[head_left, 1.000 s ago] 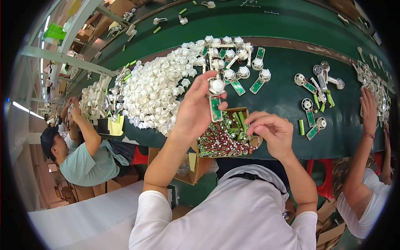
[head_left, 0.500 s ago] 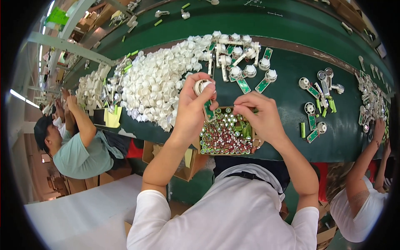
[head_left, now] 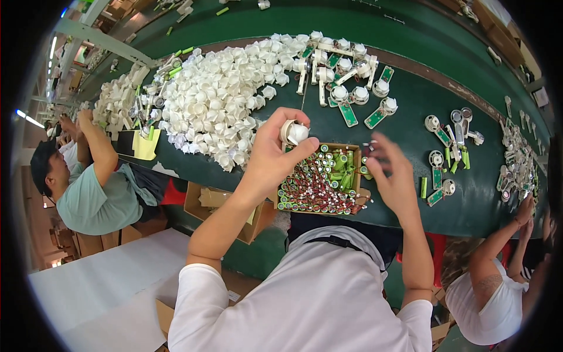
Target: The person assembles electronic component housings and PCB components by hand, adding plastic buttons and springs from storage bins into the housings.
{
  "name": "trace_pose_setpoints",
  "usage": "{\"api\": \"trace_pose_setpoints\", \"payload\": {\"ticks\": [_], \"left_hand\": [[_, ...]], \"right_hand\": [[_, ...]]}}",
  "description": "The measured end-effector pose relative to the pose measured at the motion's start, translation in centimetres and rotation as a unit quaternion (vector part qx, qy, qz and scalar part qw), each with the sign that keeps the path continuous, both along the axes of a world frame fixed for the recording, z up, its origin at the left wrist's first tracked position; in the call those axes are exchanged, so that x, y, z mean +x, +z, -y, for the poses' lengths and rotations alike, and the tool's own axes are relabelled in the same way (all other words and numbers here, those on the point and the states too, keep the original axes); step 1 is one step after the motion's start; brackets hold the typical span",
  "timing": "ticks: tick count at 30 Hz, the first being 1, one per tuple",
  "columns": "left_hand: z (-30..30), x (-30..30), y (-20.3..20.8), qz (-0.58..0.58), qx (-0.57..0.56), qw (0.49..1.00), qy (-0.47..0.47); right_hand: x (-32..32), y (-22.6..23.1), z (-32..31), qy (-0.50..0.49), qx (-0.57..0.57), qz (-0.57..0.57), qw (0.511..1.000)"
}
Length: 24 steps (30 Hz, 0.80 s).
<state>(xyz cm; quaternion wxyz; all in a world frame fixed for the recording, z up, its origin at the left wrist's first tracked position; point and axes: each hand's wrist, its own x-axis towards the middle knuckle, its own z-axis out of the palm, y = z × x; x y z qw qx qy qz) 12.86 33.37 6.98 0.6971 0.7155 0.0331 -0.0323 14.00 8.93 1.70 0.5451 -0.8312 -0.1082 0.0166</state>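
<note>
My left hand (head_left: 271, 154) is closed round a white round-headed assembly with a white cap (head_left: 299, 134), held above the left side of a cardboard box (head_left: 318, 212). The box holds green battery cells (head_left: 342, 163) with thin red and dark wires and small white plugs. To the right of the box, my right hand (head_left: 394, 179) is smeared by motion. Its fingers pinch a dark lead with a small white plug, and a green wired battery cell (head_left: 365, 168) hangs by the thumb.
White petal-like caps (head_left: 211, 100) form a large heap behind my left hand. Assemblies with green circuit boards (head_left: 347, 114) lie behind the box, with others (head_left: 437, 170) to the right. A person (head_left: 99, 199) sits at the left, another (head_left: 492, 281) at the right. A green belt (head_left: 328, 23) runs beyond.
My right hand has moved right, from over the box to beyond its right edge, with the wired battery cell. The assembly in my left hand has turned, so its green board no longer shows.
</note>
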Motion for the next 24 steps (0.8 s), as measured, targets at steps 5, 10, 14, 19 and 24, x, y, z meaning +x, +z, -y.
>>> {"api": "trace_pose_setpoints", "payload": {"ticks": [5,10,14,19,24], "left_hand": [[0.6,0.4,-0.2,-0.020,-0.030,0.999,-0.019],[1.0,0.3,-0.9,0.026,0.017,0.999,-0.029],[2.9,0.5,-1.0,0.186,0.209,0.953,-0.117],[5.7,0.7,-2.9,0.287,0.424,0.838,-0.186],[5.9,1.0,-3.4,0.317,0.476,0.790,-0.221]], "right_hand": [[-0.5,-1.2,0.6,0.062,0.027,-0.113,0.991],[-0.7,0.8,1.1,0.014,0.041,-0.124,0.991],[-0.3,2.5,1.1,0.036,-0.018,-0.131,0.991],[0.5,1.5,2.2,0.110,0.059,-0.188,0.974],[0.4,2.1,2.6,0.089,0.146,-0.272,0.947]]}}
